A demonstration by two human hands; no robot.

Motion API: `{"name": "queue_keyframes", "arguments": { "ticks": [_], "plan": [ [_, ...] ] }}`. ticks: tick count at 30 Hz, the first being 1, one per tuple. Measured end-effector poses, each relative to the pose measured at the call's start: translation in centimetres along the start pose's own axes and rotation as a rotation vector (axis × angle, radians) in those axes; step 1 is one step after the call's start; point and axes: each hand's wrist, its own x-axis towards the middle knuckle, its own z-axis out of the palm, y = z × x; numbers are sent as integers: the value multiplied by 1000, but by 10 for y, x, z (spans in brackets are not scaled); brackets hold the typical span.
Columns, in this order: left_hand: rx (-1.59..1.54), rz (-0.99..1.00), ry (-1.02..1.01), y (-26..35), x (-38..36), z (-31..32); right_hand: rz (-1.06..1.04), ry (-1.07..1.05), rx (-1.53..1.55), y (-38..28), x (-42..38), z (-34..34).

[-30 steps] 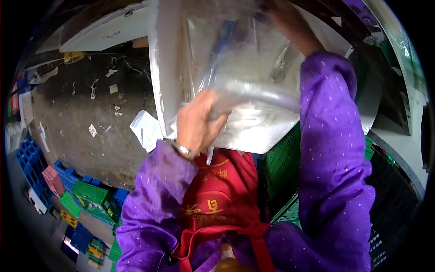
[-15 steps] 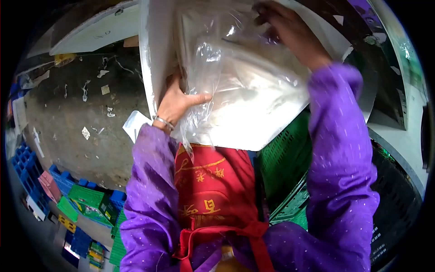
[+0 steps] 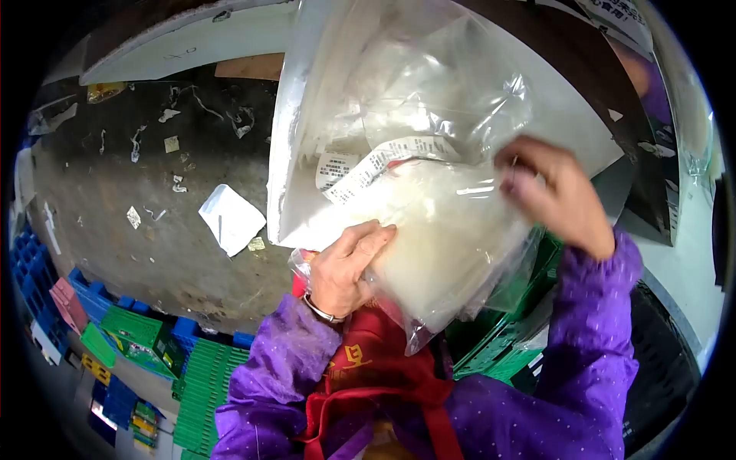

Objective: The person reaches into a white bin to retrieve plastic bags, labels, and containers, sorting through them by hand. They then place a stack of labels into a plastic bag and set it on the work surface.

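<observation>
- Clear bag (image 3: 441, 238) with pale contents: between the two hands, partly over the near edge of a white tray (image 3: 277, 184), lower corner hanging before the red apron (image 3: 383, 345).
- Left hand (image 3: 343, 267): clamped on the bag's left side, fingertips on the plastic.
- Right hand (image 3: 558, 193): apart from the left, at the bag's right side, fingers bent; blurred, cannot tell whether it grips.
- Printed strip (image 3: 391, 162): across the bag's upper part, beyond the left hand; inside or on top, unclear.
- Green crate (image 3: 498, 341): below right of bag.
- Dark tabletop (image 3: 169, 253), left: white paper (image 3: 232, 220), scraps.
</observation>
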Motion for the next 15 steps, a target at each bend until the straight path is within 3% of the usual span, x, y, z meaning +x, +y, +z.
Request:
{"name": "queue_keyframes", "arguments": {
  "ticks": [2,3,4,9,12,13,15],
  "plan": [
    [-25,-17,19,2,3,0,168,239,-117,19,40,-6],
    [-54,-25,38,0,3,1,-140,448,-147,60,66,-7],
    [-82,-36,54,-1,4,0,-128,527,-462,79,91,-15],
    [-35,-38,14,-1,-1,-1,265,261,-600,62,136,-13],
    [-9,-16,7,0,-2,-1,-102,250,-573,85,124,12],
    [1,-14,3,-1,-2,-2,-294,108,-365,78,111,22],
    [-1,-28,-4,-5,-6,0,-146,-305,-70,35,72,24]
  ]
}}
